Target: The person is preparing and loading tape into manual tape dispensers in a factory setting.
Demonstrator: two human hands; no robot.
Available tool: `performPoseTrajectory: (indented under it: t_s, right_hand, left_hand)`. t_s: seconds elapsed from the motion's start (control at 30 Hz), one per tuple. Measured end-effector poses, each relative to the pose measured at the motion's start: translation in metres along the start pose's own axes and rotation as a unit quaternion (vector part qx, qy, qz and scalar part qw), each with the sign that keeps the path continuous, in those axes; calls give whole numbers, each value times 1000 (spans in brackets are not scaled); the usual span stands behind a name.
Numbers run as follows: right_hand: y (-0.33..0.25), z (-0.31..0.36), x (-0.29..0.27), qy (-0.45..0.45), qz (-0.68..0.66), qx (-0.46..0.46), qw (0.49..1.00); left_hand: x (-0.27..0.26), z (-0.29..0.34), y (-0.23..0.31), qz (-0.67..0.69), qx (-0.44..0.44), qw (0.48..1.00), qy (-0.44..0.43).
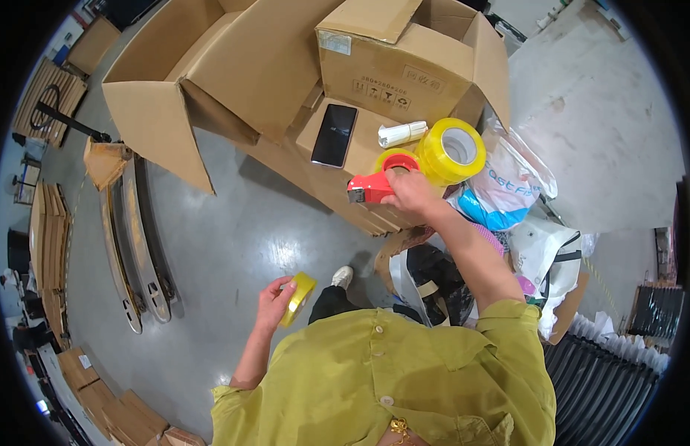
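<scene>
Yellow tape roll (305,285), on edge in left fingers (276,288), and dark-ended red tape dispenser (370,187) in right fingers (399,191)

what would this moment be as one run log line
left hand: holding yellow tape roll | right hand: gripping red tape dispenser | nearby: black phone lying on carton

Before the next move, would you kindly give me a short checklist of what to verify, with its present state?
1. Left hand has a grip on the yellow tape roll: ok.
2. Right hand has a grip on the red tape dispenser: ok.
3. Tape loaded in the dispenser: cannot tell; the hand and nearby rolls overlap it.
4. Phone resting on the cardboard surface: ok.
5. Large upper-left box closed: not ok; its flaps stand open.
</scene>
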State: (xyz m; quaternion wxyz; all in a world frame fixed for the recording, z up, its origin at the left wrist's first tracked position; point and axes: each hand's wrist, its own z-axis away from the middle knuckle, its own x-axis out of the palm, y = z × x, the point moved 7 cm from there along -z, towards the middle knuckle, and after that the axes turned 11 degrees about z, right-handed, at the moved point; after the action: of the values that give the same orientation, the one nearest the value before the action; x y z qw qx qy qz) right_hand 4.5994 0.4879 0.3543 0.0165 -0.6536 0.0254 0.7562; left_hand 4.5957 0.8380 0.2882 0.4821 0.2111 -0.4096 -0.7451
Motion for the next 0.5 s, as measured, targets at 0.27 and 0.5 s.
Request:
performPoseTrajectory:
  t_s: [0.27,0.5]
  right_hand:
    - [7,-17,-4,10,45,-34,998]
    - [-9,2,-11,89,72,25,993]
  left_hand:
    - [25,13,15,-52,28,995,-75]
    - [31,21,27,-131,38,989,-62]
